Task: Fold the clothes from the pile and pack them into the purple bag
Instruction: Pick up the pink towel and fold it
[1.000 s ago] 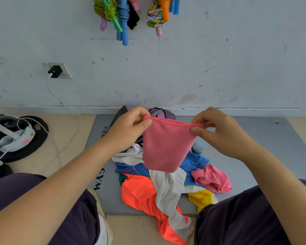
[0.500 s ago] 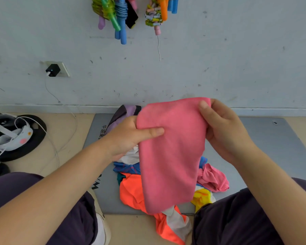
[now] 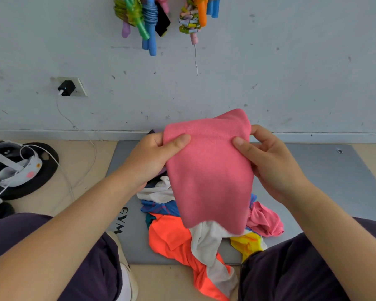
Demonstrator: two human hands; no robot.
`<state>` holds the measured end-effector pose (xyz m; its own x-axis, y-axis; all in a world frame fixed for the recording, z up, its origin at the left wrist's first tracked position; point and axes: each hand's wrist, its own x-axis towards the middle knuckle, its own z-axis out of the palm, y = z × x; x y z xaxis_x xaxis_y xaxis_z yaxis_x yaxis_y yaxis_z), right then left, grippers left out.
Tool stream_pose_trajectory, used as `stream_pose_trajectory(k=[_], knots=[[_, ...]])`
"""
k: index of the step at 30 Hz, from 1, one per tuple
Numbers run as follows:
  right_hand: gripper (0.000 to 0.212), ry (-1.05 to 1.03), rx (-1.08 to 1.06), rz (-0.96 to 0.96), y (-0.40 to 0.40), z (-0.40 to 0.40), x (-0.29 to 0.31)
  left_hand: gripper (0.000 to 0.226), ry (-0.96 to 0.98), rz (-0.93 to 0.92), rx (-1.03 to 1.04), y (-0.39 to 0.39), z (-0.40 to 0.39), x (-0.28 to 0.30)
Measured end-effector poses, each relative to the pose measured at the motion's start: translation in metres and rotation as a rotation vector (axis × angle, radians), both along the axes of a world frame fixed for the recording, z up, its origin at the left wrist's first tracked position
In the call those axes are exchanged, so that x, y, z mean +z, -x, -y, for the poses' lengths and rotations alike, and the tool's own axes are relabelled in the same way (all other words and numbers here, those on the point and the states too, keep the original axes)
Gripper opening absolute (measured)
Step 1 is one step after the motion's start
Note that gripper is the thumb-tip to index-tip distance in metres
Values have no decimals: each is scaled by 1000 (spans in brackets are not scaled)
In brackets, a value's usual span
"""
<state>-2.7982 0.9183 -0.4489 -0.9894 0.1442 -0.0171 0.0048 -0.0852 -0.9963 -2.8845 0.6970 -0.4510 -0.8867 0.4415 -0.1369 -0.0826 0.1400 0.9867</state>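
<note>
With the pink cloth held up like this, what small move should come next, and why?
Probably fold the hanging lower half up: both hands pinch the pink cloth near its top, and it dangles lengthwise above the pile, seemingly too long to pack.

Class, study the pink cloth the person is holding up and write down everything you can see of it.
The pink cloth is plain, soft-looking fabric with a slightly fuzzy surface, apparently folded over at its top edge. It hangs upright in the air above the clothes pile on the grey mat. The left hand pinches its upper left edge, thumb on the front; the right hand grips the upper right edge likewise. Its lower edge dangles free, slightly slanted.
</note>
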Motion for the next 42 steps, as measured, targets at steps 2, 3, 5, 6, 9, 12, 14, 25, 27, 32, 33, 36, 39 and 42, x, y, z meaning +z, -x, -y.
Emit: stream_pose_trajectory(k=[2,3,5,6,9,12,14,25,27,32,33,36,39,42], knots=[[14,-41,-75,9,1,0,-1,20,-56,14,-13,-1,0,0],[15,-52,-107,15,1,0,-1,15,-82,22,-11,0,0,0],[21,-57,-156,23,1,-2,-3,20,-105,25,46,2,1,0],[23,-57,-173,23,2,-3,-4,26,-105,13,86,3,1,-2],[17,-70,-193,5,3,-2,-6,32,-93,-44,123,4,0,-4],[14,3,-151,-1,5,-3,-6,24,-125,-53,73,2,0,-1],[20,53,-81,-17,5,-6,-4,31,-159,-29,18,3,1,-2],[19,-776,-187,-95,1,-10,0,20,185,-356,71,9,5,-9],[17,-881,-178,-141,2,-10,-1,17,269,-422,72,9,6,-10],[12,-564,-31,17,2,-12,-5,3,175,-281,-60,12,7,-7],[17,-525,-33,30,2,-12,-6,3,108,-209,-79,11,6,-6],[23,-457,-72,21,2,-9,-7,9,-71,-59,-51,5,4,0],[22,-363,-113,-1,3,-7,-6,25,-294,188,-128,0,1,5],[25,-298,-136,-9,3,-7,-5,26,-263,304,-273,-10,-3,4]])
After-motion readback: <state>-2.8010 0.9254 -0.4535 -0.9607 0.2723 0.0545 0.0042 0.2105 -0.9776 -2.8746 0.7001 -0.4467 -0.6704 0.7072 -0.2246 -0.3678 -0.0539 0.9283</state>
